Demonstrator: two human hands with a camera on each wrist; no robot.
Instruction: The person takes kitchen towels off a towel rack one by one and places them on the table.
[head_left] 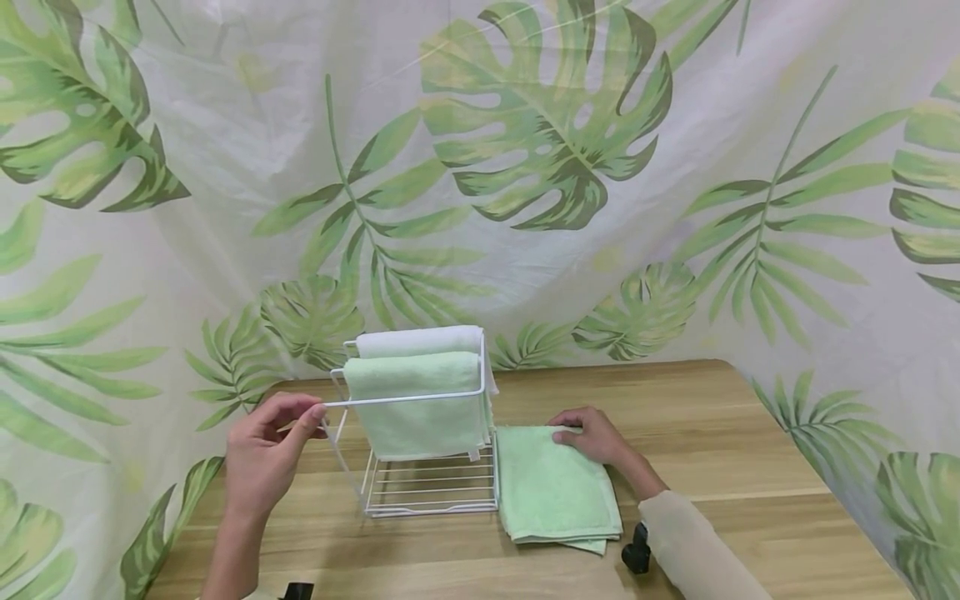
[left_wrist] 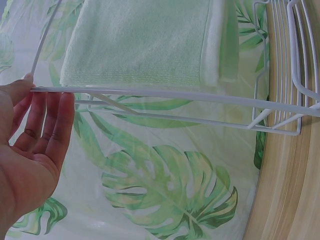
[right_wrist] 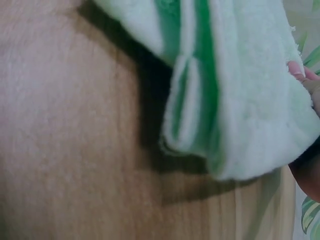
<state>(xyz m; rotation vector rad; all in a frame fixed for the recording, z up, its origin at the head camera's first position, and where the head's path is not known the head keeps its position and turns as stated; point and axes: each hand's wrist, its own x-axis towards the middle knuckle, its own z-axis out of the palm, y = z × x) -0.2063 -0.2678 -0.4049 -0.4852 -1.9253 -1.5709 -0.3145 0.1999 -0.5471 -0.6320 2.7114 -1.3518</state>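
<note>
The right hand pinches the far edge of the folded towel, which lies just right of the rack, its long axis pointing toward the table's far edge. The left hand, farther off, pinches the rack's top rail.

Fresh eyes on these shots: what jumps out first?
Probably the big green leaf print on the backdrop, filling the space behind the wooden table. Next, the white wire rack left of centre, with a white towel hung behind a green one, its front bar pinched by the left hand. Then the folded green towel beside the rack, held by the right hand.
</note>
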